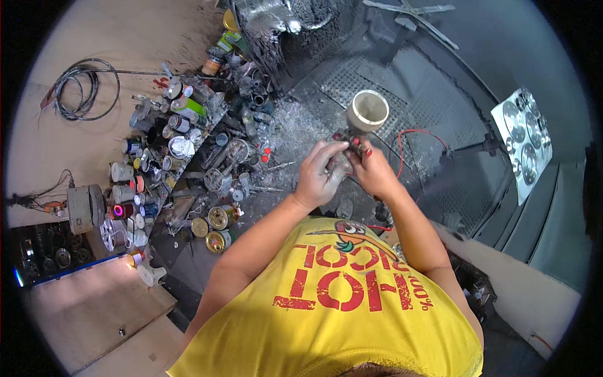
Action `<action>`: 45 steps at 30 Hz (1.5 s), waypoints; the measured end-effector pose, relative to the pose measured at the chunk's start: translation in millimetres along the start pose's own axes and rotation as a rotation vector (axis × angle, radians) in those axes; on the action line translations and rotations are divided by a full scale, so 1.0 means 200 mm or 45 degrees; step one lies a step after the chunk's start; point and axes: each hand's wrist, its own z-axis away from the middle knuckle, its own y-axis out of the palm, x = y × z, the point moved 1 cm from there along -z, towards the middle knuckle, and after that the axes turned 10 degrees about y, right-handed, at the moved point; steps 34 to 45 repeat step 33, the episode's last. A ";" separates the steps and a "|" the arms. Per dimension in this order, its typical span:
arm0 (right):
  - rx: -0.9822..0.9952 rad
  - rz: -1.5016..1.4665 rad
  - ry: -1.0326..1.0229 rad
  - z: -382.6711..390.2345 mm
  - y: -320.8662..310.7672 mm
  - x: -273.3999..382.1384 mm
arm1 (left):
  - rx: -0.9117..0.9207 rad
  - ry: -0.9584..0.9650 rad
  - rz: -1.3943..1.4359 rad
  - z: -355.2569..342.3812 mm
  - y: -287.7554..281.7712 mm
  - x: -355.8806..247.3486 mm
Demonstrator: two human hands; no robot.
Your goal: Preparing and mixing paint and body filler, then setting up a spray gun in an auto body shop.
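A spray gun (pixel 353 143) with red knobs is held in front of my chest. Its wide, pale cup (pixel 369 110) stands on top, with the round mouth facing up. My right hand (pixel 375 171) wraps around the gun's body from the right. On the other side, my left hand (pixel 321 174) has its fingers bent and their tips against the gun. Grey dust or paint coats the left fingers. From the right of the gun a thin red hose (pixel 419 131) curves across the floor. The gun's handle is mostly hidden by my hands.
A shelf crowded with paint cans (pixel 179 123) runs along the left, and more open tins (pixel 218 217) stand near my left elbow. A silver panel with round shapes (pixel 527 141) stands on an arm at the right. A coiled black cable (pixel 85 91) hangs at the far left.
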 end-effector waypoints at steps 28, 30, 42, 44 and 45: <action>-0.463 -0.081 0.475 -0.85 -0.40 0.62 | 1.410 -0.020 0.679 -0.95 -0.33 0.63; -0.500 -0.084 0.467 -0.81 -0.43 0.62 | 0.951 0.290 0.755 -1.10 -0.25 0.51; -0.517 -0.076 0.483 -0.74 -0.48 0.58 | 0.574 0.537 0.605 -1.30 -0.08 0.40; -0.517 -0.076 0.483 -0.74 -0.48 0.58 | 0.574 0.537 0.605 -1.30 -0.08 0.40; -0.517 -0.076 0.483 -0.74 -0.48 0.58 | 0.574 0.537 0.605 -1.30 -0.08 0.40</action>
